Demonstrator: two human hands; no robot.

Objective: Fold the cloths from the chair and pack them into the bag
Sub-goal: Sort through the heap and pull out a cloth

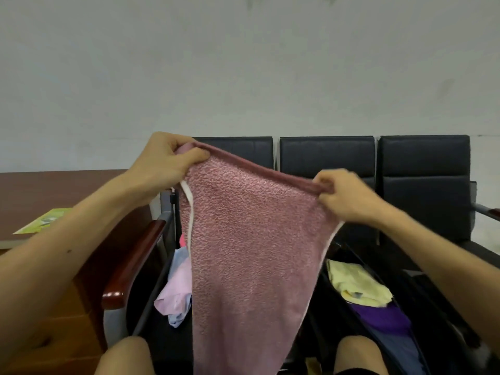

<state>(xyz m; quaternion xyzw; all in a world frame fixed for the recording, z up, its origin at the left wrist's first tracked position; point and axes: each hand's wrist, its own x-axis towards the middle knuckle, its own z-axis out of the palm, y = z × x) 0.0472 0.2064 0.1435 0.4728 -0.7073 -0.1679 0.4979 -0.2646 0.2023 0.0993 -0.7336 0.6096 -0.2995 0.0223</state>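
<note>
Pinching the top hem of the pink towel with left hand and right hand, clamped tight at opposite corners, dangling it just beside the open bag. Risks a skewed fold from a slipped pinch, or a tail snagged on the bag rim.

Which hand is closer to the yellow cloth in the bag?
Right. The right hand pinches the pink towel just above the yellow cloth; the left hand holds the towel's far corner, up and left.
</note>
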